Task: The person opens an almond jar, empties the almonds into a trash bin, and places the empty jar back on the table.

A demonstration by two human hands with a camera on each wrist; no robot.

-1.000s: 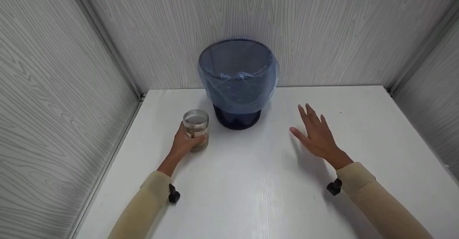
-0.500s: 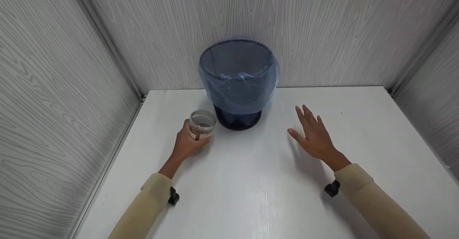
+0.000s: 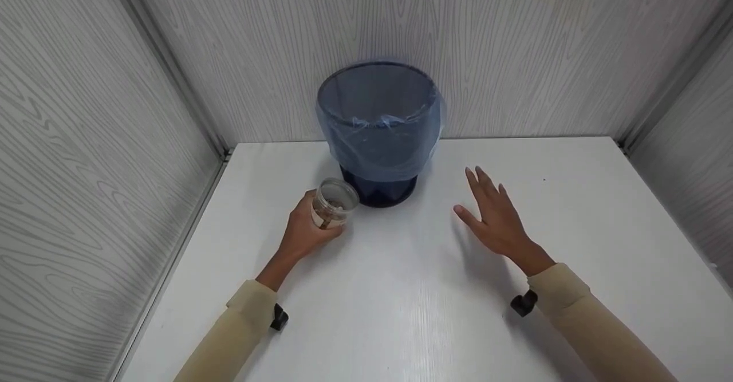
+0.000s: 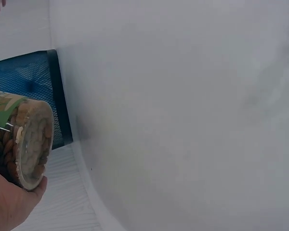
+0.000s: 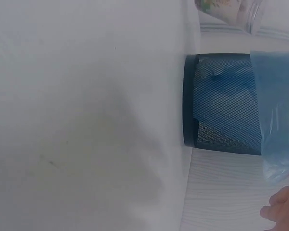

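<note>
My left hand [image 3: 303, 234] grips a clear jar [image 3: 336, 200] around its side, in front of the bin's lower left. The jar is lifted off the table and tilted to the right, its mouth uncovered. Brown nuts that look like almonds [image 4: 8, 149] show through its wall in the left wrist view, below a green and cream label [image 4: 7, 109]. With fingers spread and holding nothing, my right hand [image 3: 493, 220] hovers over the table on the right. Between and beyond the hands stands a dark mesh bin [image 3: 381, 192] with a blue plastic liner [image 3: 381, 150] folded over its rim.
The white table [image 3: 395, 290] ends at a grey wood-grain back wall [image 3: 515, 55]. A similar panel [image 3: 86, 158] closes off the left side, and another [image 3: 687, 130] the right. The bin stands near the back wall.
My left hand has moved right with the jar, which has gone from nearly upright to tilted right. The right hand has drifted slightly left; the bin stays put.
</note>
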